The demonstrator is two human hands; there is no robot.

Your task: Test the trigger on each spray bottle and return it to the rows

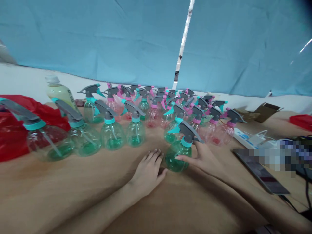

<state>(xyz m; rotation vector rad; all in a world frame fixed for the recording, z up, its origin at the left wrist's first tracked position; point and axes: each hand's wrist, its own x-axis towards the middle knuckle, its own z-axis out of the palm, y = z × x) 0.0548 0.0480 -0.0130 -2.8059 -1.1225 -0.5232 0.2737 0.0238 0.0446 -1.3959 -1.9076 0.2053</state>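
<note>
My left hand (pixel 148 172) lies flat on the brown tabletop (pixel 73 188), fingers stretched out, just left of a green spray bottle (pixel 179 154) with a grey trigger head. My right hand (pixel 203 157) touches that bottle's right side, fingers extended along it. It stands upright at the front of a crowd of several green and pink spray bottles (pixel 156 110).
A red plastic bag (pixel 14 130) lies at the far left with a yellowish drink bottle (pixel 59 92) behind it. A power strip (pixel 245 136), a dark phone (pixel 260 170) and cables sit at the right. A cardboard piece (pixel 264 112) lies behind them. A blue sheet hangs at the back.
</note>
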